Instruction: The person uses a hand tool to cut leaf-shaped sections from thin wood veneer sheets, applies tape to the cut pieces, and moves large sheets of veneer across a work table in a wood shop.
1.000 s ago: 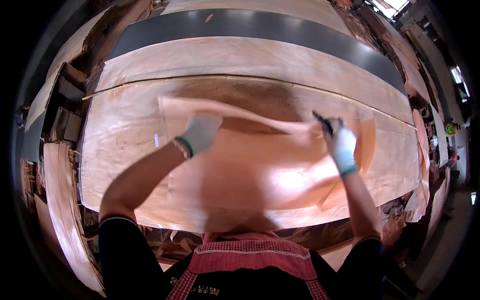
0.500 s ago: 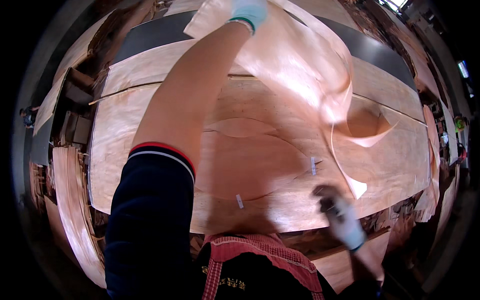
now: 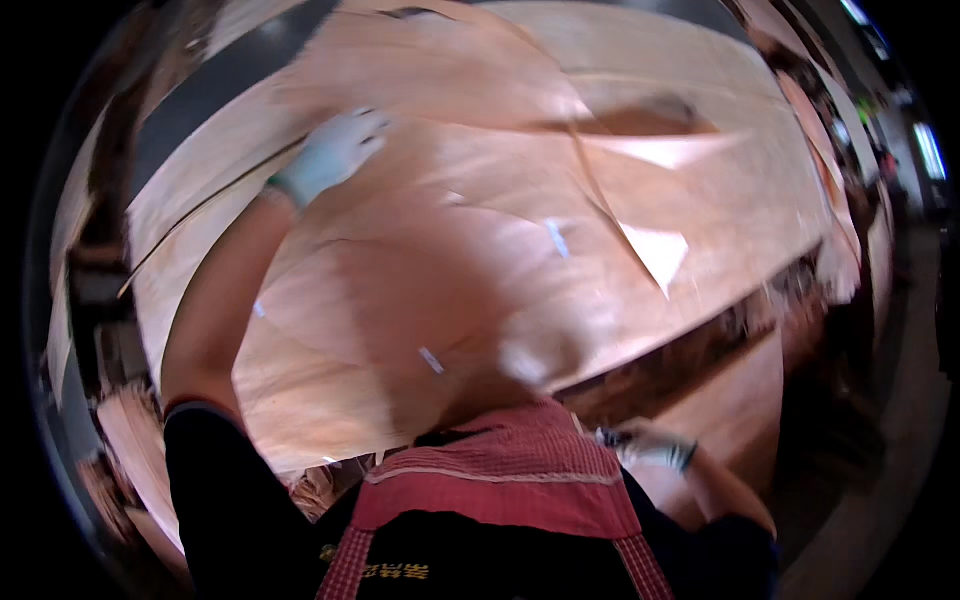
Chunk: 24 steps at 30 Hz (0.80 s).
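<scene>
My left hand (image 3: 338, 152), in a pale glove, is over the broad veneer panel (image 3: 740, 240) at the upper left. Its fingers look stretched and apart, though slightly blurred, with nothing seen in them. Ahead of it lies a loose, wavy veneer sheet (image 3: 440, 75), one raised, folded corner (image 3: 658, 255) of which is bright. My right hand (image 3: 652, 447), also gloved, is low beside the apron, past the panel's front edge. It is closed around a small dark object whose kind I cannot make out. Short white tape strips (image 3: 557, 239) stick to the panel around an oval patch.
Dark grey sheet material (image 3: 225, 95) shows beyond the panel at the far left. Broken veneer scraps (image 3: 680, 375) lie along the front edge, next to another veneer sheet (image 3: 735, 400). Veneer stacks (image 3: 140, 450) stand at the left. My red checked apron (image 3: 490, 465) is close to the panel.
My left hand has come back from the far edge toward me and let go of the loose sheet, which now lies flatter. My right hand has drawn back to the apron. The view has shifted.
</scene>
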Motion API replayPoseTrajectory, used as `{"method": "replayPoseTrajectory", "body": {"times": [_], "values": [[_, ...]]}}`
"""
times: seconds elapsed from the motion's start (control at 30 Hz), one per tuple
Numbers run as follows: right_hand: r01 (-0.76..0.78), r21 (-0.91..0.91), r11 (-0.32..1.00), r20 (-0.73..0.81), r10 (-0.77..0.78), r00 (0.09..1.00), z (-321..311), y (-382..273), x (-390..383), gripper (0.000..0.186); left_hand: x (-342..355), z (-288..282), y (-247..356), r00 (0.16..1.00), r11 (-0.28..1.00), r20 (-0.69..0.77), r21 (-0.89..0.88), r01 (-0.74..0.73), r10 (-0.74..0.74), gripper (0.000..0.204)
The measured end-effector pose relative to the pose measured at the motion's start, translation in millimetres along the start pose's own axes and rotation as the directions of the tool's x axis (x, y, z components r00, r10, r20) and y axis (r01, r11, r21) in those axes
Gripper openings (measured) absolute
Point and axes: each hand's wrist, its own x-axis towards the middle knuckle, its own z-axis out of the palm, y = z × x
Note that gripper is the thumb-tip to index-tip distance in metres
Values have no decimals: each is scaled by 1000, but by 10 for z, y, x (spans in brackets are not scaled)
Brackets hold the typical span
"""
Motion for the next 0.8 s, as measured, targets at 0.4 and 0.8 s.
{"method": "replayPoseTrajectory", "body": {"times": [0.4,0.8], "values": [[280,-205,938,-376,-339,862,-237,334,8,22,-1618,30,1479,890,883,418,-327,336,-184,29],[50,-272,961,-612,-213,762,-253,848,253,38,-1484,150,2067,910,842,401,-451,296,-106,30]]}}
